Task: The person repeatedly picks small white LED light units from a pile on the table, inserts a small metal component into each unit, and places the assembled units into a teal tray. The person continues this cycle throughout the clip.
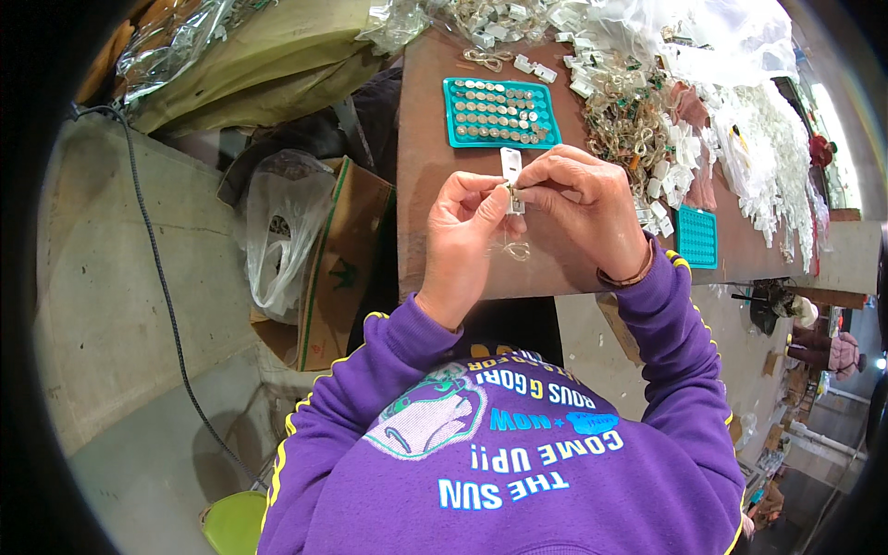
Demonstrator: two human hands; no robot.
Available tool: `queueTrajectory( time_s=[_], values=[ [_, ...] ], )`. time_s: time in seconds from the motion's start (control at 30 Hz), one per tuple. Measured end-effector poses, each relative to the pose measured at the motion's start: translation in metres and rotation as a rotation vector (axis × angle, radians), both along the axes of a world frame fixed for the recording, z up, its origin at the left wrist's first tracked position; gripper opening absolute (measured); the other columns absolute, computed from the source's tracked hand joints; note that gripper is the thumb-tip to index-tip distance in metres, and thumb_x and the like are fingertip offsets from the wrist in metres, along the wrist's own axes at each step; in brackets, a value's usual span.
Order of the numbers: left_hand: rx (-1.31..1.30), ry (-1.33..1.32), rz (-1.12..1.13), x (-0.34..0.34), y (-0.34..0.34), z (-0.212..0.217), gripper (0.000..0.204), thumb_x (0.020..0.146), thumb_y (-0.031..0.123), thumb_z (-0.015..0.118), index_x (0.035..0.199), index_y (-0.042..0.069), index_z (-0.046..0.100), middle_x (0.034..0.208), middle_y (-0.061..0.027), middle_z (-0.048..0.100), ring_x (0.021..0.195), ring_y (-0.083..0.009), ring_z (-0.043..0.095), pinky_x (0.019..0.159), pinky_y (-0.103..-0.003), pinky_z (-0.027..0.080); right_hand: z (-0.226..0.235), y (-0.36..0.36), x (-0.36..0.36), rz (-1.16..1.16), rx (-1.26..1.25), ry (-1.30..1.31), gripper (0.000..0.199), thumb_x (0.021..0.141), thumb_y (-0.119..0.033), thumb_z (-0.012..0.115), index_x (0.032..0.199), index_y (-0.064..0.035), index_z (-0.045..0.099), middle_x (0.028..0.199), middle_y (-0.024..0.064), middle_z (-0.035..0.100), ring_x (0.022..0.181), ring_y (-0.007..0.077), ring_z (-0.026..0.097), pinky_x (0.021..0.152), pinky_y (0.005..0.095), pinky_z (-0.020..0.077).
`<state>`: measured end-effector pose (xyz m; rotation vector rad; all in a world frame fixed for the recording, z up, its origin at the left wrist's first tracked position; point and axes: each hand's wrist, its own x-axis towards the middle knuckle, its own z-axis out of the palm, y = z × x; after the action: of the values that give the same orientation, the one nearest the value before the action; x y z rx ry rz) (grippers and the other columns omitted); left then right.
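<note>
Between my hands, over the near part of the table, is a small white plastic case (511, 165) with its lid flipped up. My left hand (465, 227) is closed on the case's left side with thumb and fingers. My right hand (585, 196) pinches at its other side; whatever lies between those fingertips is too small to make out. Below the case hangs a thin pale wire loop (518, 251). Just beyond my hands a teal tray (453, 139) lies on the table, holding rows of round silvery discs like button cells.
On the brown table (424, 185), a heap of tangled wires and white cases (629, 116) spreads to the right. A second teal tray (696, 238) lies near the right edge. Left of the table stand a cardboard box (344, 250) and a clear plastic bag (282, 240).
</note>
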<state>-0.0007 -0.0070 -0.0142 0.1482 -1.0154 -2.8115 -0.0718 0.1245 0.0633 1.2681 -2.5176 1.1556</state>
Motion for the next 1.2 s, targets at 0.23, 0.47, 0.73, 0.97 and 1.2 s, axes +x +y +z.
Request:
queueTrajectory(
  time_s=[0.23, 0.47, 0.73, 0.97, 1.2],
  values=[
    [0.161, 0.008, 0.045, -0.001, -0.001, -0.004, 0.012, 0.096, 0.011, 0.060, 0.103, 0.003, 0.056, 0.091, -0.0077, 0.066, 0.072, -0.0127, 0.064, 0.065, -0.026, 0.054, -0.029, -0.008, 0.019, -0.049, -0.081, 0.312, 0.029, 0.072, -0.002, 0.071, 0.101, -0.0047, 0.069, 0.091, 0.0088, 0.068, 0.076, 0.0274, 0.067, 0.067, 0.0341, 0.0539],
    [0.162, 0.057, -0.144, 0.002, -0.002, -0.001, 0.019, 0.097, 0.013, 0.058, 0.112, 0.002, 0.056, 0.099, -0.0063, 0.065, 0.080, -0.0106, 0.062, 0.069, -0.025, 0.051, -0.007, 0.003, 0.020, -0.218, -0.117, -0.054, 0.024, 0.078, -0.007, 0.072, 0.101, -0.0034, 0.066, 0.087, 0.0080, 0.065, 0.069, 0.0151, 0.059, 0.063, 0.0252, 0.0493],
    [0.366, 0.016, -0.415, 0.009, 0.005, 0.004, 0.026, 0.099, 0.018, 0.055, 0.122, 0.004, 0.055, 0.106, -0.0017, 0.063, 0.088, -0.0075, 0.059, 0.077, -0.023, 0.049, -0.016, 0.011, 0.034, -0.296, -0.179, 0.134, 0.018, 0.075, -0.004, 0.075, 0.091, -0.0020, 0.068, 0.085, 0.0110, 0.067, 0.069, 0.0222, 0.066, 0.062, 0.0294, 0.0528],
    [0.562, 0.017, -0.510, 0.019, 0.008, 0.008, 0.029, 0.100, 0.021, 0.052, 0.126, 0.007, 0.054, 0.116, -0.0008, 0.061, 0.107, -0.0117, 0.057, 0.094, -0.032, 0.046, -0.013, 0.028, 0.041, -0.005, -0.102, 0.357, 0.033, 0.072, -0.005, 0.076, 0.104, -0.0039, 0.069, 0.104, 0.0111, 0.065, 0.090, 0.0271, 0.066, 0.074, 0.0344, 0.0558],
    [0.477, 0.048, -0.502, 0.019, 0.014, 0.005, 0.030, 0.101, 0.022, 0.050, 0.128, 0.009, 0.052, 0.117, -0.0009, 0.060, 0.109, -0.0120, 0.057, 0.097, -0.034, 0.045, -0.016, 0.034, 0.041, 0.014, -0.045, 0.362, 0.037, 0.072, -0.004, 0.075, 0.108, -0.0038, 0.066, 0.101, 0.0100, 0.064, 0.089, 0.0262, 0.066, 0.073, 0.0338, 0.0559]
  ],
)
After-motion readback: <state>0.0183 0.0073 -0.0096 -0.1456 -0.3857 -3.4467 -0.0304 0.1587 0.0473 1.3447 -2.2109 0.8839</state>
